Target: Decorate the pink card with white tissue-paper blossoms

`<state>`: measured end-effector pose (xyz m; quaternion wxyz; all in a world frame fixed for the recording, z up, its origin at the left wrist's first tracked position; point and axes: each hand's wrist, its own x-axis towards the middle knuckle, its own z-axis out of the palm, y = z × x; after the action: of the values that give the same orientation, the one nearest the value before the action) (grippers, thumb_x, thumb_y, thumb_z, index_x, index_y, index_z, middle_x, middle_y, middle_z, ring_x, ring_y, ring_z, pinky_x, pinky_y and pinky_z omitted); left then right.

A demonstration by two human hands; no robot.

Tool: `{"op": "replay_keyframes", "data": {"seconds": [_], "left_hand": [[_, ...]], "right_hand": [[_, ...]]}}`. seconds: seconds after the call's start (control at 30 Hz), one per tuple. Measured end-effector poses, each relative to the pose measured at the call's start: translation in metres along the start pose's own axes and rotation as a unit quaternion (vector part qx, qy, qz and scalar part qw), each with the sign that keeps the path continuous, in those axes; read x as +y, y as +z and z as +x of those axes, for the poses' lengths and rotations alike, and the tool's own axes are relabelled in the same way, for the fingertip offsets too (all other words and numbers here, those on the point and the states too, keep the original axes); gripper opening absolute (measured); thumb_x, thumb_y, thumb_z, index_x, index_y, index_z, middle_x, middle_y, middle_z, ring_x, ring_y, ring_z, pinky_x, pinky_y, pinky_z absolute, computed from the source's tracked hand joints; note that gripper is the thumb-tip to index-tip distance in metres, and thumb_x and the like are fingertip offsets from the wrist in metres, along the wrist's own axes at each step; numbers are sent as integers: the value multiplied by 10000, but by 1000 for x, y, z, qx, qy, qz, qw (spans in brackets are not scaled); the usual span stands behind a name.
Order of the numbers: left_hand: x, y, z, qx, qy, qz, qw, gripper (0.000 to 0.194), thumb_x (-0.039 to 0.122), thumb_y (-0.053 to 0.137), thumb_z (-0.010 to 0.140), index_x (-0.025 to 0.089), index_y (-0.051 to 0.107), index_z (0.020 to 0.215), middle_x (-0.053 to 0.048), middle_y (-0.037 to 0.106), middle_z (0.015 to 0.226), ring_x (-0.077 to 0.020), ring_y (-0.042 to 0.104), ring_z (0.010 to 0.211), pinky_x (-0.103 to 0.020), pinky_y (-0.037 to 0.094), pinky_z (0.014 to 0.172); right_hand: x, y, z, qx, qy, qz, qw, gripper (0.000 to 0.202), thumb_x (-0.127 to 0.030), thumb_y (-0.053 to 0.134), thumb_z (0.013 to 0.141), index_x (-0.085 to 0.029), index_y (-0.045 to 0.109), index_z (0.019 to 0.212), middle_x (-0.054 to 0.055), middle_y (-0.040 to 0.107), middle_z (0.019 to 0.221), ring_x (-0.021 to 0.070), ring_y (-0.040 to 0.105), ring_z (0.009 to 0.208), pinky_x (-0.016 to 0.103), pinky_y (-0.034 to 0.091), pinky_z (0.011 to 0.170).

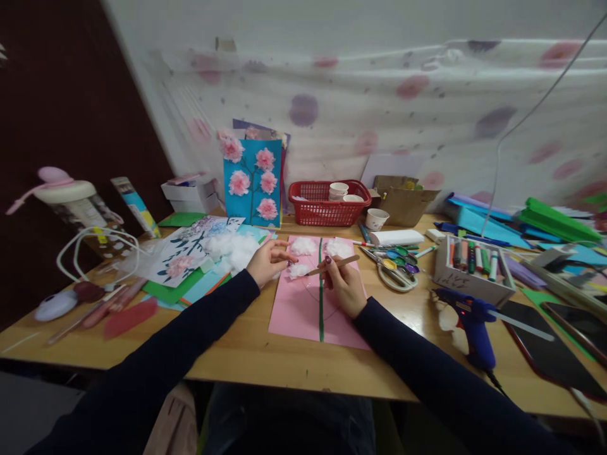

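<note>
The pink sheet lies flat on the table, its near edge a little back from the table's front edge. A green stripe runs down its middle, and thin curved lines show on its surface. On the sheet sit 3 white tufts: 1 at its far left, 1 at its far right, and 1 lower on its left side.

The left hand is at the sheet's left edge, half open with fingers loosely curled, its fingertips just beside the lower tuft; I cannot tell whether they pinch any fluff. The right hand, over the sheet's right half, is closed around a thin stick, which slants across the stripe with its tip at the lower tuft.

Left of the sheet are a cotton pile and loose papers. Behind the sheet, to its left, a blue card with 5 pink flowers stands upright; straight behind it is a red basket with cups inside. Right of the sheet lie scissors; farther right are a marker box and a blue glue gun.
</note>
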<state>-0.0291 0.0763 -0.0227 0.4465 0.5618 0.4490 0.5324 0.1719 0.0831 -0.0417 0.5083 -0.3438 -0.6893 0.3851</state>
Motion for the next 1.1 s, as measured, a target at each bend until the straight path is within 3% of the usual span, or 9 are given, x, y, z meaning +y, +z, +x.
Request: {"op": "replay_keyframes", "data": {"seconds": [0.17, 0.27, 0.43, 0.67, 0.9, 1.1], "left_hand": [[4, 3, -2, -18, 15, 15, 1000, 414, 67, 615, 626, 141, 448, 997, -57, 684, 819, -170, 667, 811, -305, 473, 761], [0, 7, -4, -18, 18, 45, 999, 453, 83, 628, 620, 143, 450, 1032, -47, 652, 859, -124, 649, 695, -272, 483, 692], [-6, 14, -5, -19, 57, 160, 985, 498, 62, 620, 613, 158, 447, 1071, 23, 616, 717, -106, 616, 618, -229, 467, 619], [-11, 18, 3, -32, 88, 286, 954, 561, 67, 608, 634, 167, 412, 1150, 13, 674, 730, -121, 619, 636, -239, 461, 624], [-12, 19, 5, -31, 100, 303, 947, 538, 66, 587, 649, 169, 410, 1147, 5, 670, 751, -131, 635, 675, -246, 468, 651], [-8, 20, 4, -25, 100, 303, 947, 516, 69, 586, 651, 160, 433, 1136, -4, 671, 751, -141, 639, 685, -255, 470, 661]], "right_hand": [[7, 6, 0, -33, -2, -59, 998, 404, -516, 394, 876, -162, 567, 785, 30, 602, 632, 123, 546, 483, 235, 448, 465], [8, 7, 2, -39, 1, -80, 996, 396, -511, 384, 878, -169, 565, 798, 36, 613, 653, 134, 569, 502, 244, 462, 485], [10, 5, 4, -6, -2, -99, 995, 390, -484, 372, 887, -161, 573, 801, 45, 620, 670, 141, 572, 529, 248, 453, 507], [13, 6, 5, 1, 12, -87, 996, 370, -467, 385, 886, -156, 577, 827, 44, 632, 676, 138, 573, 515, 249, 454, 500], [8, 4, 3, 33, -13, -71, 997, 378, -453, 370, 903, -162, 573, 772, 32, 604, 627, 127, 549, 498, 245, 433, 493], [3, 6, 1, -24, -37, -113, 993, 325, -390, 379, 910, -171, 574, 770, 27, 618, 650, 130, 565, 511, 240, 434, 506]]}}
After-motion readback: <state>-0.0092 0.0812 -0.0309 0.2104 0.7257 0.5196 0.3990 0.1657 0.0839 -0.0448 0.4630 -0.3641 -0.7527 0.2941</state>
